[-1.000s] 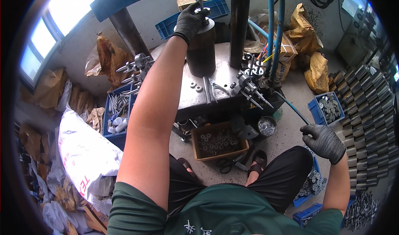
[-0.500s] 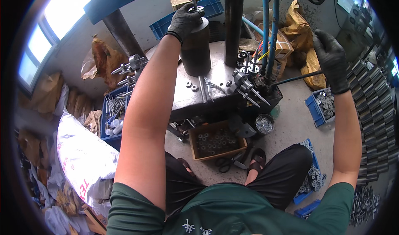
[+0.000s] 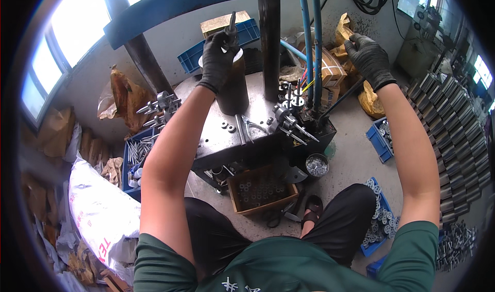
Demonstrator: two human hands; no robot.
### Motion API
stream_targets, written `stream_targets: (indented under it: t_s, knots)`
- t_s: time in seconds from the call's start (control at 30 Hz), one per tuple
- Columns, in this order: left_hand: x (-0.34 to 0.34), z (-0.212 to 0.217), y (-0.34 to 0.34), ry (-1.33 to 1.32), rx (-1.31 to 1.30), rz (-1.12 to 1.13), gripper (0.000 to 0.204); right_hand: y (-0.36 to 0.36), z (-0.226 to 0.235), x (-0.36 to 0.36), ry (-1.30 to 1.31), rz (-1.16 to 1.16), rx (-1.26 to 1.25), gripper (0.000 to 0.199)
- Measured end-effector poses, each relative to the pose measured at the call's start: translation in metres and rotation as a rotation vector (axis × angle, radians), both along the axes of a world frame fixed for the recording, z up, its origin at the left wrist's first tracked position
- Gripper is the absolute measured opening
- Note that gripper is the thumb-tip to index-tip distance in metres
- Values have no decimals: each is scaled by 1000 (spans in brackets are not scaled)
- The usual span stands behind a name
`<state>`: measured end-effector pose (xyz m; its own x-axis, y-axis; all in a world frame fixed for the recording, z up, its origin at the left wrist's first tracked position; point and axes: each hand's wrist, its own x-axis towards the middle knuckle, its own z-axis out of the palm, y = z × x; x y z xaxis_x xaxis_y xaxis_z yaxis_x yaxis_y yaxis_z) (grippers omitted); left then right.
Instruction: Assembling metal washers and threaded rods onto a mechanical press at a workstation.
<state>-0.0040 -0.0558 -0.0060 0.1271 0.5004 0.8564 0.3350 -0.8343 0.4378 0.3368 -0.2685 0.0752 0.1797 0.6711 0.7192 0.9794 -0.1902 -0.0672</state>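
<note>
While the left hand [image 3: 216, 61] grasps a metal shaft [image 3: 231, 26], arm outstretched, right hand [image 3: 368, 60] raised near lever [image 3: 342, 98], grip unclear

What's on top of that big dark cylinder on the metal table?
The left hand holds a metal rod over the cylinder, whose pale rim shows. The glove covers much of the top, so whether anything rests there is hidden.

From head height, one wide fisheye looks down and forward over the near knees [image 3: 356, 204] to the farther metal bench [image 3: 210, 134].
</note>
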Motion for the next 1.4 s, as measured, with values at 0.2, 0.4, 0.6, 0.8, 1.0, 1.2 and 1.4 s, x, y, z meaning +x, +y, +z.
stream_targets:
  t_s: [0.2, 0.4, 0.6, 0.8, 1.0, 1.2, 1.4]
  knots:
    - [-6, -73, -145, -114, -292, -478, 41, -37, -11, -3, 29, 45, 5, 35]
    - [-52, -117, -286, -849, -1396, -1135, 50, -111, -46, -26, 55, 360, 79, 25]
    - [-68, -153, -297, 162, -320, -565, 60, -188, -99, -119, 44, 677, 11, 34]
    - [-66, -158, -301, 277, -166, -552, 66, -169, -239, -212, 1922, 722, -407, 55]
    - [-67, -177, -298, 34, -801, -783, 47, -155, -278, -230, 2475, 551, -552, 74]
    - [-65, -188, -283, 88, -1112, -826, 44, -144, -308, -229, 2399, 549, -568, 61]
    - [-67, -194, -268, 182, -852, -563, 48, -141, -303, -243, 1834, 749, -257, 50]
